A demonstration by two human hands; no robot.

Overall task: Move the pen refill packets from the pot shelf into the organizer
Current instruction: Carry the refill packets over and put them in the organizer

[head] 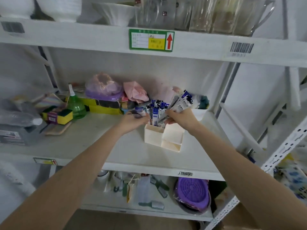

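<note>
My right hand point(181, 117) clenched around a fanned bundle of pen refill packets point(180, 102) above the cream organizer point(163, 136), my left hand point(134, 121) pinching more packets upright in its rear compartment, white middle shelf point(79, 140).

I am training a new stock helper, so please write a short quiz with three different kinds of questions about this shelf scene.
1. True or false: the white organizer already has some pen refill packets standing in it.
2. Which hand holds the bundle of packets that is raised above the organizer? A) left hand B) right hand C) neither
3. Fill in: the green spray bottle stands to the ____ of the organizer in the picture.

Key:
1. True, in its tall back compartment.
2. B, the right hand; the left hand is at the packets in the organizer.
3. left
</note>
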